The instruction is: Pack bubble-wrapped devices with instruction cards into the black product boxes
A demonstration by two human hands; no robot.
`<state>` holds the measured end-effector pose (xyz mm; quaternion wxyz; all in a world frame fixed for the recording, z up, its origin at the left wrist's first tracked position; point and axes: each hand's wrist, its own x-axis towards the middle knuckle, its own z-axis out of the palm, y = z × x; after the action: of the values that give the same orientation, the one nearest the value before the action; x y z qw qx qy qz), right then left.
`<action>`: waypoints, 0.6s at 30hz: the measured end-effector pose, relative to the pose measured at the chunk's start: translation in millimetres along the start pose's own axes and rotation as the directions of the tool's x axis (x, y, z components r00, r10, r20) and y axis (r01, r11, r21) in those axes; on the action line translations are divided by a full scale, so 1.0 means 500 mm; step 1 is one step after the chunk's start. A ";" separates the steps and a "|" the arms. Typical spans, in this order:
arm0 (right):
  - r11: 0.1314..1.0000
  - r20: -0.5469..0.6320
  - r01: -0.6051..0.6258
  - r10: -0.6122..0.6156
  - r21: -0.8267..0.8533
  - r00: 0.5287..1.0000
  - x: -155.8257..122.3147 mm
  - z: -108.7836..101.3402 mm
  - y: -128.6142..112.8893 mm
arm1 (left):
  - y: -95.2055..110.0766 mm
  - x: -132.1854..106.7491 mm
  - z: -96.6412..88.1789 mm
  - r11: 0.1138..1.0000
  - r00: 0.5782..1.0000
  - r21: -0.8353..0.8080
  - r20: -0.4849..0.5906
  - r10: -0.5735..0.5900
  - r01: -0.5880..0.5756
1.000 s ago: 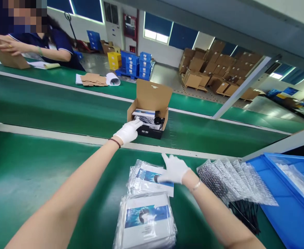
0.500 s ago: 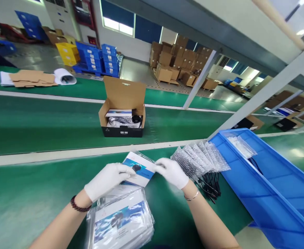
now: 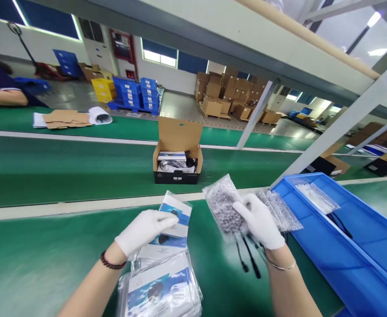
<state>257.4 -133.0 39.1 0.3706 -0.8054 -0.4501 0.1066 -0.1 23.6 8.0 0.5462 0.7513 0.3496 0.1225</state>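
Observation:
My left hand point(image 3: 143, 230), in a white glove, grips a bagged booklet point(image 3: 176, 213) with a blue picture, held above a stack of the same bagged booklets point(image 3: 162, 288) on the green belt. My right hand point(image 3: 258, 220), also gloved, is closed on a bubble-wrap bag point(image 3: 222, 203) lifted off a fan of similar bags point(image 3: 281, 211); black cables point(image 3: 249, 259) dangle below it. An open cardboard box point(image 3: 177, 152) with a booklet and dark parts inside stands on the middle belt beyond both hands.
A blue plastic bin point(image 3: 345, 246) holding a clear bag and cables lies at the right. White rails point(image 3: 64, 207) divide the green belts. Flat cardboard pieces point(image 3: 66, 119) lie on the far belt. Another person's arm point(image 3: 1, 97) rests at far left. A slanted frame post point(image 3: 341, 127) rises at right.
My right hand let go of the booklet and moved right, picking up a bubble-wrap bag with cables. My left hand keeps the booklet. Earlier still, my left hand drew back from the open box.

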 end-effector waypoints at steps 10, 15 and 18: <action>0.777 0.380 0.191 -0.487 0.600 0.787 0.083 0.235 -0.142 | -0.051 0.041 -0.020 0.633 0.966 -0.769 -0.221 -0.132 -0.089; 0.881 0.412 0.162 -0.361 0.444 0.837 0.077 0.254 -0.141 | -0.063 0.023 -0.033 0.704 0.974 -0.710 -0.172 -0.148 -0.018; 0.891 0.328 0.079 -0.246 0.447 0.912 0.082 0.273 -0.129 | -0.047 0.016 -0.020 0.763 0.978 -0.647 -0.161 -0.130 -0.005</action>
<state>170.0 -11.0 -5.3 0.4510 -0.6286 -0.5456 0.3221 -9.0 40.2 -10.9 0.7372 0.4904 0.3633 0.2901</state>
